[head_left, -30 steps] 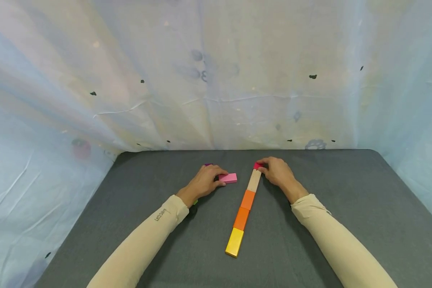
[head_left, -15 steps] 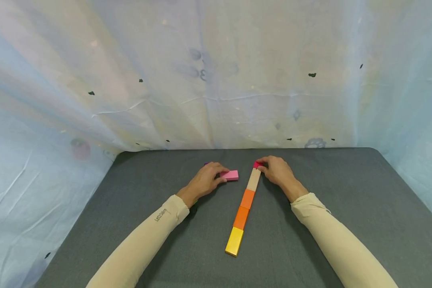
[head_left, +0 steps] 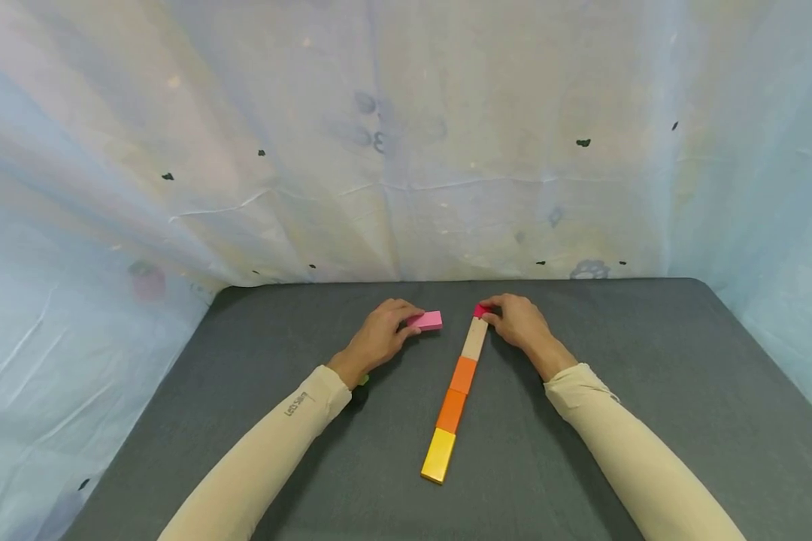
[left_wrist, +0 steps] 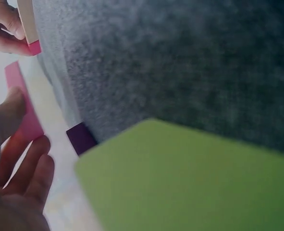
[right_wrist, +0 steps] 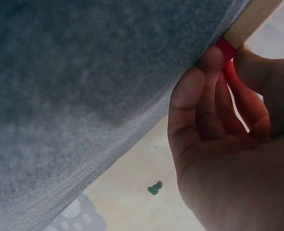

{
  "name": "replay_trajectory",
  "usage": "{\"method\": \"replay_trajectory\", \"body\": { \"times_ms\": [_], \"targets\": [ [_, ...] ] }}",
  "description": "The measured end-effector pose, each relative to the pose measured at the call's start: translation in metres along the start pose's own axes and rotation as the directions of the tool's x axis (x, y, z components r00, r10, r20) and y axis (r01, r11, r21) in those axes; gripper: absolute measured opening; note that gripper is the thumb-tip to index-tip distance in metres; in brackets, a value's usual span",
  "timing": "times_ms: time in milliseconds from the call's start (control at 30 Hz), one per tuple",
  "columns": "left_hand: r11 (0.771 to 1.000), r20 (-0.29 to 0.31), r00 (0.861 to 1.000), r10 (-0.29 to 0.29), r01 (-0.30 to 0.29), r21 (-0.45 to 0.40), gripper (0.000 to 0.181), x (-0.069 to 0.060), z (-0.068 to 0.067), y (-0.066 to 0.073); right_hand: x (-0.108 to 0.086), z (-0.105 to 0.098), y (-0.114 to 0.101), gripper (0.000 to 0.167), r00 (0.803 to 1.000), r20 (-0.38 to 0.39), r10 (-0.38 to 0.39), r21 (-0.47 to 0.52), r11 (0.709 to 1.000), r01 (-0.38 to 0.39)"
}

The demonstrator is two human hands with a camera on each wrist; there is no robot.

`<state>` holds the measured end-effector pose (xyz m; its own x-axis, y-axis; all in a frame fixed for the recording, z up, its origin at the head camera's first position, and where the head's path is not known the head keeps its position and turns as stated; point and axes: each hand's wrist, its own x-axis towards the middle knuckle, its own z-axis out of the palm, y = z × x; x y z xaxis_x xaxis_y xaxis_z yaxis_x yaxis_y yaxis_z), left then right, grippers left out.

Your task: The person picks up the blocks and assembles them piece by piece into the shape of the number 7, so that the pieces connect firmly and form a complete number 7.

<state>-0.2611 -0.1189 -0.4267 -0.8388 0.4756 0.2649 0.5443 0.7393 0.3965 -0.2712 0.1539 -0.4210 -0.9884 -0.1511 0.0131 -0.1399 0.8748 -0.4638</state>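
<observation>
My left hand (head_left: pixel 379 334) pinches a pink block (head_left: pixel 428 321) between thumb and fingers, left of the row's far end. The left wrist view shows that the pink block (left_wrist: pixel 24 98) is apart from the row. At that far end my right hand (head_left: pixel 522 324) pinches a small red block (head_left: pixel 480 310), which touches the plain wooden block (head_left: pixel 474 339). In the right wrist view, fingertips partly cover the red block (right_wrist: pixel 225 49). Toward me the row continues with an orange block (head_left: pixel 463 375), a second orange block (head_left: pixel 451 411) and a yellow block (head_left: pixel 438 456).
A green block (left_wrist: pixel 180 178) and a dark purple block (left_wrist: pixel 81 138) lie near my left hand; in the head view the hand and wrist mostly hide them. The dark grey table (head_left: pixel 555 481) ends at a pale hanging sheet (head_left: pixel 446 225).
My left hand has moved the pink block away from me, toward the table's far edge. My right hand stays on the red block, and the row keeps its place.
</observation>
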Motion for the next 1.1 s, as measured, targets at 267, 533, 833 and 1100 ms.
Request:
{"method": "replay_trajectory", "body": {
  "times_ms": [267,533,833,1100],
  "targets": [
    [1.0,-0.047,0.999,-0.013,0.012,-0.02,0.038,0.007,-0.003,-0.003,0.0,-0.002,0.0,0.035,1.0,0.001,-0.005,-0.001,1.0,0.005],
    [1.0,-0.019,1.0,-0.015,0.014,-0.008,0.038,0.02,0.001,-0.001,-0.002,-0.003,0.003,0.035,1.0,0.004,0.002,-0.006,1.0,-0.002],
    [0.999,-0.003,0.999,0.041,-0.041,0.032,0.036,0.035,0.004,0.001,-0.002,-0.004,0.003,0.035,1.0,0.008,0.008,-0.004,1.0,-0.008],
    [0.998,0.033,0.998,0.057,-0.058,0.026,0.033,0.046,0.009,0.01,-0.001,-0.003,0.003,0.035,1.0,0.01,0.013,-0.01,1.0,-0.013]
  ]
}}
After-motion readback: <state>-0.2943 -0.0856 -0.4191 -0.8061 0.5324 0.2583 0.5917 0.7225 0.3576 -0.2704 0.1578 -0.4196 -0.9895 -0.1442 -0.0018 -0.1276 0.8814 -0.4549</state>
